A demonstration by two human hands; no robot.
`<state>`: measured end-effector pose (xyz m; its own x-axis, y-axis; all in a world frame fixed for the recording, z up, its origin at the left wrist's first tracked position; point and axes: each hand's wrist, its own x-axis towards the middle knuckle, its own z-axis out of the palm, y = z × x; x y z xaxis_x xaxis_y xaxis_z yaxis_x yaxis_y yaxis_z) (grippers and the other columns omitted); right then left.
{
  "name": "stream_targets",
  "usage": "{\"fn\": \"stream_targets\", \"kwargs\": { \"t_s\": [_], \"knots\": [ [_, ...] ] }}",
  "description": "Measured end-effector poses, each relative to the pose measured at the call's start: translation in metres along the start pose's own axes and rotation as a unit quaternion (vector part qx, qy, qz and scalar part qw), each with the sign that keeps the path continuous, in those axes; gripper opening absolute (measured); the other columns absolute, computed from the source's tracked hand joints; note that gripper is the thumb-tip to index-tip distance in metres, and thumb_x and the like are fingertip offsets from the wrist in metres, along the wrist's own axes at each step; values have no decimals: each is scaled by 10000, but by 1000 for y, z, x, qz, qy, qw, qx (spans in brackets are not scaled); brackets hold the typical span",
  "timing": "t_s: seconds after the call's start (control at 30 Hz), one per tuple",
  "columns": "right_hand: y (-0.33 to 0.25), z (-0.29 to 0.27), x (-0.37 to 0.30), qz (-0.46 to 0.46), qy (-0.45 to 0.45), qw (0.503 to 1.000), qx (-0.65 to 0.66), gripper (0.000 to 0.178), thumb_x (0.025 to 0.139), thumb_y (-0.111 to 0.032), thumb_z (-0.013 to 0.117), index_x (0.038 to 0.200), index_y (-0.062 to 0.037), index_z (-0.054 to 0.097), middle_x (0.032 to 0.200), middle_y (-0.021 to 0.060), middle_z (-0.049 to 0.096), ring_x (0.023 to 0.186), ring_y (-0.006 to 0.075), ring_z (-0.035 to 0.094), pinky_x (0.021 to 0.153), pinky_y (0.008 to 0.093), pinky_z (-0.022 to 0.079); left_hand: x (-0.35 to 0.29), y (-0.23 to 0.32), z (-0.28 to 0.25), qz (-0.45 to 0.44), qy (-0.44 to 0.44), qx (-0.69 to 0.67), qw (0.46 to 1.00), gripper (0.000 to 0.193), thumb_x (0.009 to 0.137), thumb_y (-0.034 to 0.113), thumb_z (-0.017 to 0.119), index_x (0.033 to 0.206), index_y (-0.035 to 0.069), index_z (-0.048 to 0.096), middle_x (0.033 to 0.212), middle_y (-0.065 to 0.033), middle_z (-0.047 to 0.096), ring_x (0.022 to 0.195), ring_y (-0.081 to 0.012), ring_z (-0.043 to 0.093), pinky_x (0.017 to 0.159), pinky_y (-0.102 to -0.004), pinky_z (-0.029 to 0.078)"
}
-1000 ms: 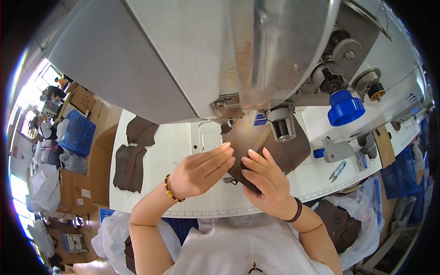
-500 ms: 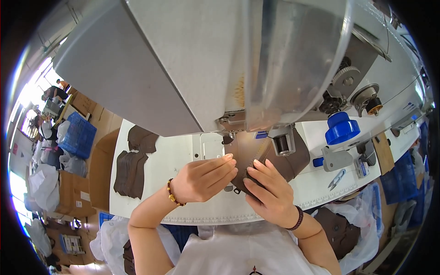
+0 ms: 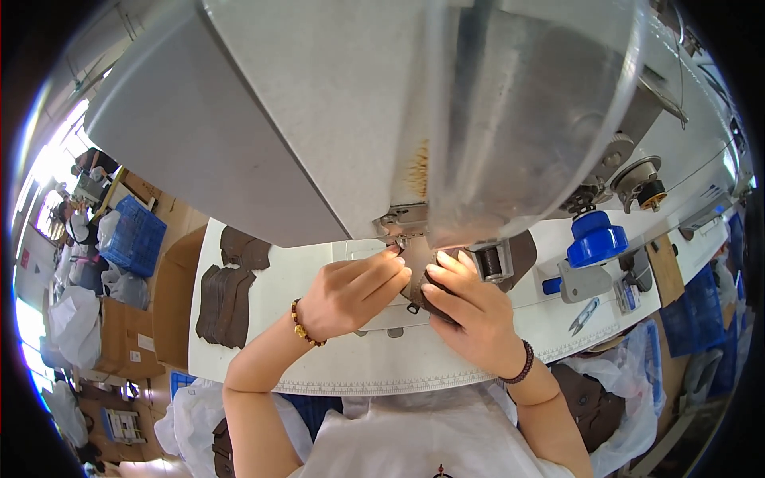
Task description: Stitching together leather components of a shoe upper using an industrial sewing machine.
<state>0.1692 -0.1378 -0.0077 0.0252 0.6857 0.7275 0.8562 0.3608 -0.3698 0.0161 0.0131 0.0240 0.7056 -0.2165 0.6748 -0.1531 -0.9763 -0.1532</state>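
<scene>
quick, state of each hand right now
Left hand: fingers bunched at rounded brown leather-like piece, grip unclear.
Right hand: fingers over that piece, grip unclear.

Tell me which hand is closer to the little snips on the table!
Right. The right hand rests on the brown piece, just left of the snips; the left hand is farther left, beyond the right hand.

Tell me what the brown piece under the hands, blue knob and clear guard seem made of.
Brown piece: leather or imitation, by its smooth, softly shiny face; which, I can't tell. Blue knob: probably moulded plastic, glossy, uniformly coloured. Clear guard: likely plastic, glossy, see-through with hazy reflections.
</scene>
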Motion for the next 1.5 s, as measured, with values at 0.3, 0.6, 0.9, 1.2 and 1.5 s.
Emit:
{"fn": "stream_targets", "kwargs": {
  "t_s": [0.3,0.6,0.9,1.2,1.5],
  "knots": [
    [10,-31,18,29,-88,995,24,393,605,-119,797,958,-74,631,1096,83,619,985,289,604,786,338,500,-5,5,10,-78,10,-11,997,274,631,-46,686,899,7,665,890,-92,599,783,-229,653,628,-295,556],
    [34,-45,57,-165,-376,904,-121,397,797,-427,621,769,-53,489,799,95,516,830,279,556,605,334,456,-22,82,63,-436,32,-475,764,420,692,259,821,937,-9,608,896,-120,623,760,-179,603,677,-295,493],
    [8,-66,77,-403,-245,802,-368,137,644,-183,590,681,-130,468,702,11,456,757,163,516,522,269,419,-7,78,94,-436,182,-372,799,348,837,214,688,619,-29,566,522,-166,515,414,-258,451,437,-360,373],
    [-8,-28,33,-223,-102,936,-251,256,771,-226,721,740,-64,526,633,-7,417,514,128,465,414,268,371,-15,81,122,-443,88,-470,759,110,823,-5,614,739,-74,633,764,-95,674,717,-91,617,631,-240,489],
    [-12,-25,38,-100,-105,979,-144,97,761,-60,660,835,-31,604,750,52,545,591,209,552,467,299,431,5,85,98,-415,263,-540,684,159,860,36,601,798,-110,593,701,-117,651,701,-87,610,610,-251,514]
  ]
}}
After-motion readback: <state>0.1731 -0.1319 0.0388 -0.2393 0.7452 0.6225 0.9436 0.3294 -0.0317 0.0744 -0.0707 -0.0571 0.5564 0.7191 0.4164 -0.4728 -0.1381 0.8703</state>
